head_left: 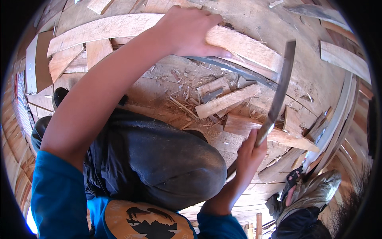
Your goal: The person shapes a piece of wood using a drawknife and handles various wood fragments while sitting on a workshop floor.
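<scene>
Now the left hand [187,34] grips a long board [246,46] out past the bent leg [183,163], and the right hand [252,149] grips a long knife [281,85]. It looks like a cutting step; a clean chop would need careful aim. The board looks pale and flat.

I'm seeing one left hand [188,34] and one right hand [251,152] showing, making two. One knife [281,83] is standing out, and one long plank [246,47] is lying topmost. At least four offcuts [230,101] are sitting about the middle of the floor [155,93]; the shavings [181,105] are lying too thick for me to count. One box [41,61] is standing off to the left. One blue shirt [59,195] is showing, one round print [119,217] is decorating it, and one other person [304,207] is keeping nearby.
</scene>
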Demonstrator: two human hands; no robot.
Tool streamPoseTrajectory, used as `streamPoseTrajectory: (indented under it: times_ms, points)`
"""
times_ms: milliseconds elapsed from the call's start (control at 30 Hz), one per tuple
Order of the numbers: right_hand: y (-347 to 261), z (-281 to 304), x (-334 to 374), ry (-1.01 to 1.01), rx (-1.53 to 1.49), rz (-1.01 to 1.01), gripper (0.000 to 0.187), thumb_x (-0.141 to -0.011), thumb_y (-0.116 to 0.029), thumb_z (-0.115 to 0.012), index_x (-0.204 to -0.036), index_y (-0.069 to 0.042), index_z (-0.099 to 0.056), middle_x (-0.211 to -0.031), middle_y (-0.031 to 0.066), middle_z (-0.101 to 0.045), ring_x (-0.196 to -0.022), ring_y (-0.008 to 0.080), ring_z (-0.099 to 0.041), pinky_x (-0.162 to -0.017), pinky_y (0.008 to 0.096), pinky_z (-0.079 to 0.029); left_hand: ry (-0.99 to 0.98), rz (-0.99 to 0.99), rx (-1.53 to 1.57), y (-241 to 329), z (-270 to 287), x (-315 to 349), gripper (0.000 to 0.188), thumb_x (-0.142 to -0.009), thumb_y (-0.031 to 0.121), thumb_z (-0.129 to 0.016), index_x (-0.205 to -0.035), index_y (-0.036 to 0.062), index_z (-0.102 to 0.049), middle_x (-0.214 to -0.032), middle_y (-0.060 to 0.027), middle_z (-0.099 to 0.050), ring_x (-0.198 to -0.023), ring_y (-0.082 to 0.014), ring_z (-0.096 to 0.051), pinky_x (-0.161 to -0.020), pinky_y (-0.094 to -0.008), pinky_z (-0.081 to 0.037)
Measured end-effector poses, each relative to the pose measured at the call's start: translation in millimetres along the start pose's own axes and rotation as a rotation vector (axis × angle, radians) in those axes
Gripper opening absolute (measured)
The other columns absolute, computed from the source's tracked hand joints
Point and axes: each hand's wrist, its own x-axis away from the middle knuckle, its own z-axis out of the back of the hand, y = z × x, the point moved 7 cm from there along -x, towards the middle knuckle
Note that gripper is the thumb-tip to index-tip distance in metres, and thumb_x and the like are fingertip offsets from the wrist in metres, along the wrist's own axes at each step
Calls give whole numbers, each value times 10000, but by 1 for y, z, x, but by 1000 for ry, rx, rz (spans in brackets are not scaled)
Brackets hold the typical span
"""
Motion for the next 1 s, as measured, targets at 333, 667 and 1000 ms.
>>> streamPoseTrajectory:
  times_ms: [333, 667, 1000]
  points:
    - [-14, -12, -45, -18, 21, 113, 227, -1025, -212, -514, -862, -56, -529, -542, -51, -403, -434, 28, -386, -377, 221, -283, -164, 4, 36, 3, 10, -12, 805, -772, 666, -615, -1238, 11, -574, -1030, -250, -673, -940, -387, -669, -823, -485, -537]
    - [-19, -2, -21, -51, 54, -79, 208, -1004, -149, -537, -960, 51, -574, -634, 63, -473, -565, 127, -419, -502, 313, -357, -83, -45, 78, 1, 11, -8, 725, -777, 613, -635, -1209, 32, -600, -1027, -248, -678, -957, -405, -661, -826, -491, -528]
    - [14, 20, 17, -30, 33, -41, 227, -1020, -199, -522, -874, -30, -559, -548, -50, -411, -455, 28, -384, -411, 227, -290, -102, 5, 60, 6, 19, -7, 720, -815, 633, -596, -1193, 20, -603, -1025, -273, -669, -955, -408, -658, -849, -487, -520]
